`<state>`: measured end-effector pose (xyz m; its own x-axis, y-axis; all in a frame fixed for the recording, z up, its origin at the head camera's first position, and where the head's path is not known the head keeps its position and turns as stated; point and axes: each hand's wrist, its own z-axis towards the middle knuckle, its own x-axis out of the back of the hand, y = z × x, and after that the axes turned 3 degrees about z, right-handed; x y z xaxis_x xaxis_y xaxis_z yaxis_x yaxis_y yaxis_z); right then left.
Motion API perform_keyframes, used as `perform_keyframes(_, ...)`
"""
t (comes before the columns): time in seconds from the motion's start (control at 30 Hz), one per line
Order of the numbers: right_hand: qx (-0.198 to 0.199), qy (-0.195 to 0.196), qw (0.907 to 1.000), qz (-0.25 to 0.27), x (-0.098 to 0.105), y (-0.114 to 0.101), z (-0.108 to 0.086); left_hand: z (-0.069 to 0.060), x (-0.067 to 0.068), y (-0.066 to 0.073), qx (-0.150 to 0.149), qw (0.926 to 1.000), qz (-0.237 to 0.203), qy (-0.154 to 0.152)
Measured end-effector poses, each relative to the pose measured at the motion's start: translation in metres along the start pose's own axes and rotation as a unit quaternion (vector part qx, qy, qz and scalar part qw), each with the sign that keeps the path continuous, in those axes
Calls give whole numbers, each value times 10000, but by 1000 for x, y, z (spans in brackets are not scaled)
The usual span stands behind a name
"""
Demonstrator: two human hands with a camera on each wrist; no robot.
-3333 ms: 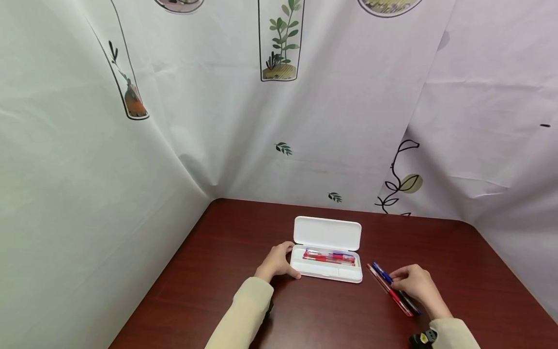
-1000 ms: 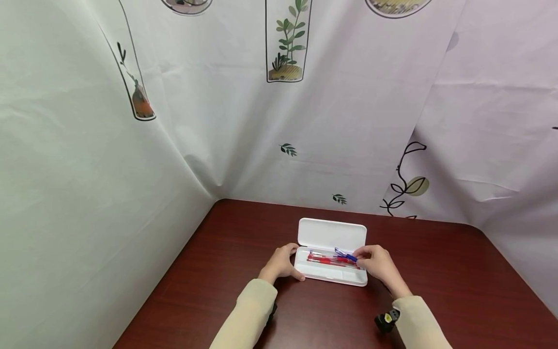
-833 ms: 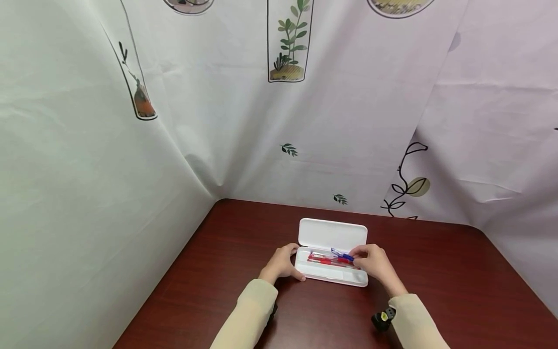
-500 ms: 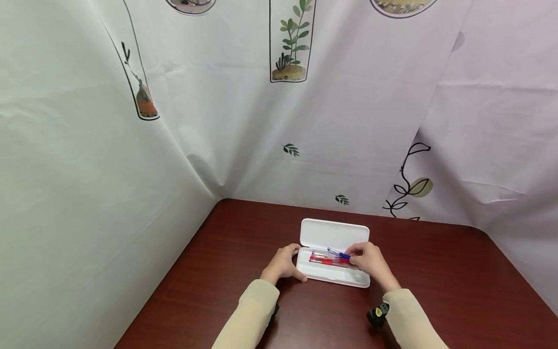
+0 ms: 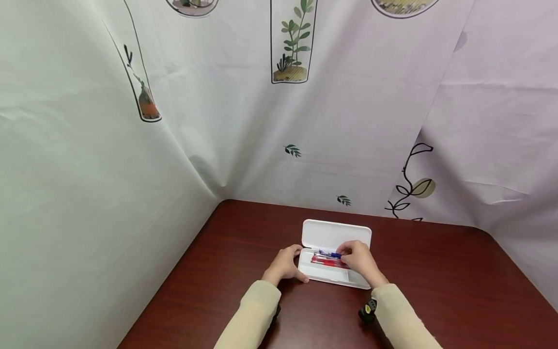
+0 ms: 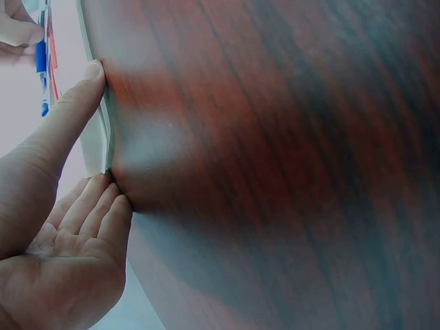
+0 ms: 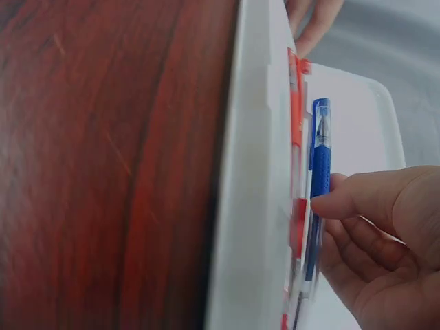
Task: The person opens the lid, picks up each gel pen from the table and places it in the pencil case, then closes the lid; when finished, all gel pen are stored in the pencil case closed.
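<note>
An open white pencil case point(image 5: 320, 275) lies on the table with its lid point(image 5: 333, 232) tilted up behind. My left hand point(image 5: 283, 264) holds the case's left end, the thumb at the front edge and the fingertips at the rear corner in the left wrist view. Over the case, my right hand point(image 5: 358, 257) pinches a blue pen point(image 7: 321, 168) between thumb and fingers. That pen lies lengthwise, just above several red pens point(image 7: 296, 103) in the rear compartment. The right fingers partly hide the pens' right ends in the head view.
The dark red-brown table point(image 5: 244, 232) runs back to a pale cloth point(image 5: 244, 121) printed with plants, which also hangs along the left. A small black device point(image 5: 367, 311) sits at the right wrist.
My right hand has picked up the blue pen from the table's right side and brought it left over the case. The pens lying there are gone. Lately it slides further left; my left hand stays.
</note>
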<state>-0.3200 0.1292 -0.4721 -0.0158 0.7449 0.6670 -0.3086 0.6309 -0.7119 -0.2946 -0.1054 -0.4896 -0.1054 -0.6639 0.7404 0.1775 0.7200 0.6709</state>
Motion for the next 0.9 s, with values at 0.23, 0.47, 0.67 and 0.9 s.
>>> perform_keyframes(0.23,-328,65,9994,-129,-8,-7,1,1,-1,-1,8,10000,92,1)
perform_keyframes(0.47,-260,135,9996,-39,-4,-13,0,1,0,-2,-21,10000,35,10)
perform_keyframes(0.67,-260,121,9996,69,4,-12,-3,0,1,0,-11,10000,-16,-12)
perform_keyframes(0.9,-395,160,9990,167,10,-12,-5,0,1,0,-26,10000,4,1)
